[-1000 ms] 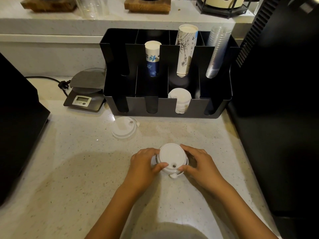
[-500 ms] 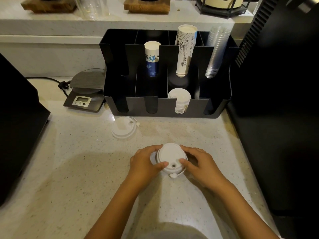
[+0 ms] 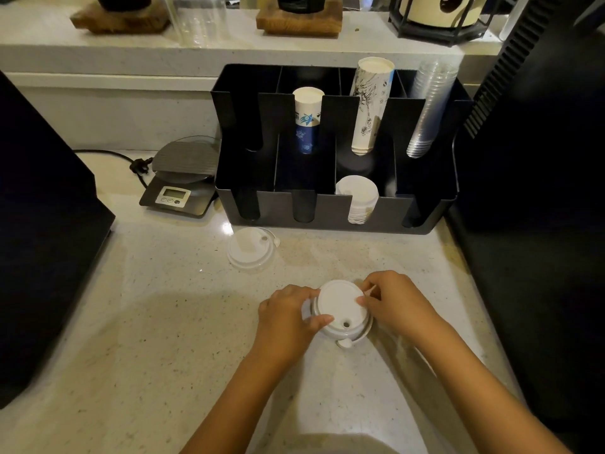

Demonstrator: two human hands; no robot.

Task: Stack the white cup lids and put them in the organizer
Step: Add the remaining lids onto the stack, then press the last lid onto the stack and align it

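The right hand (image 3: 397, 306) is shifted from the near right edge of the lid stack (image 3: 340, 309) up to its far right side, where its fingers (image 3: 363, 301) are now laid on the rim of the top lid and a small white tab is pinched beside it. The left hand (image 3: 288, 319) is drawn slightly back along the left side, its thumb now laid across the near left rim. The stack's near rim and spout plug are now uncovered on the right
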